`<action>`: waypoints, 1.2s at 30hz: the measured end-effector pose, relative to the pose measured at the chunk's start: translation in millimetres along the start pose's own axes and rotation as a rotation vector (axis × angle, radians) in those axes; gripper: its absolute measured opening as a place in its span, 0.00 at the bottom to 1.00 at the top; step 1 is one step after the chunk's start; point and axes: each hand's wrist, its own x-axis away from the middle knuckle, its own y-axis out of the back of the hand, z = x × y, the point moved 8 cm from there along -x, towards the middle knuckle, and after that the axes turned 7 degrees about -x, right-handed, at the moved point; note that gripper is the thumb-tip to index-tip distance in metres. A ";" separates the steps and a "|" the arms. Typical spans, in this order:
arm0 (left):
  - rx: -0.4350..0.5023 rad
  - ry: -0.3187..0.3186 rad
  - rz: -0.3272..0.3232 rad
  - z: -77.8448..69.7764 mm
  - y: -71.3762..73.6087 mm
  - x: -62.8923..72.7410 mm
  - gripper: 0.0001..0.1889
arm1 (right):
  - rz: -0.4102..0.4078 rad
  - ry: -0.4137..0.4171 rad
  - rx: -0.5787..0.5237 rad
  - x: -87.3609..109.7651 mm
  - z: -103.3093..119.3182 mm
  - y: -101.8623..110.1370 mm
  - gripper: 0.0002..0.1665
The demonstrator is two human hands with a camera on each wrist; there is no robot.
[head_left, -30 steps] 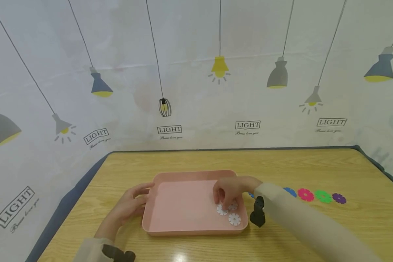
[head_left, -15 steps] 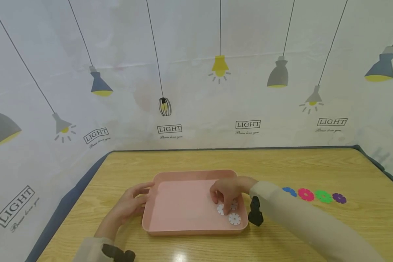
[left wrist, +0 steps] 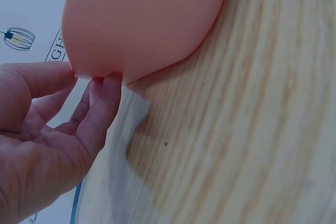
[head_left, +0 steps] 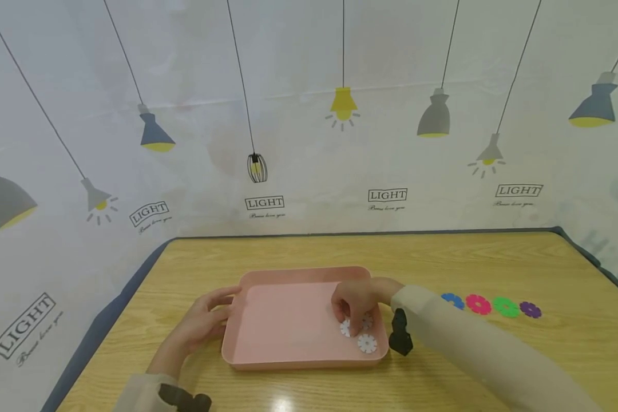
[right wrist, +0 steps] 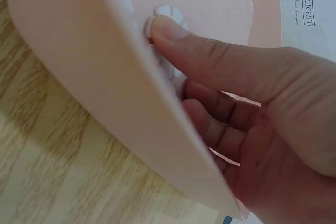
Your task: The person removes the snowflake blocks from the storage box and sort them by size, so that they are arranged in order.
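Note:
A pink tray point(head_left: 283, 323) lies on the wooden table, several white notched discs like snowflake building discs point(head_left: 367, 343) grouped in its right front corner. My right hand point(head_left: 354, 300) reaches over the right rim with fingers curled, and the thumb is against a white disc point(right wrist: 169, 11) in the right wrist view; the index fingertip is hidden there. At the tray's left side, my left hand point(head_left: 203, 323) holds the edge near the far corner. Its fingertips point(left wrist: 113, 80) meet the pink wall in the left wrist view.
On the table point(head_left: 268, 395), right of the tray, a row holds a blue disc point(head_left: 453, 301), a pink disc point(head_left: 478, 304), a green disc point(head_left: 506, 307) and a purple disc point(head_left: 531, 309). A lamp-printed curtain point(head_left: 309, 171) stands behind.
My right hand has shifted slightly left over the white discs. A blue disc edge seen beside the right wrist a second ago is now hidden by the arm. My left hand keeps its place.

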 end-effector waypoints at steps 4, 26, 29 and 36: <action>0.010 -0.005 0.009 -0.3 -0.5 0.4 0.26 | -0.004 0.006 0.014 0.8 1.6 0.1 0.11; -0.031 0.001 -0.015 -1.7 0.7 -0.5 0.24 | -0.133 0.102 0.052 7.7 5.3 4.7 0.13; -0.030 0.006 -0.025 -2.1 0.7 -0.7 0.24 | -0.150 0.110 0.046 10.0 5.8 5.3 0.14; -0.030 -0.003 -0.020 -1.2 0.5 -1.5 0.24 | -0.197 0.199 0.016 21.0 12.9 9.1 0.10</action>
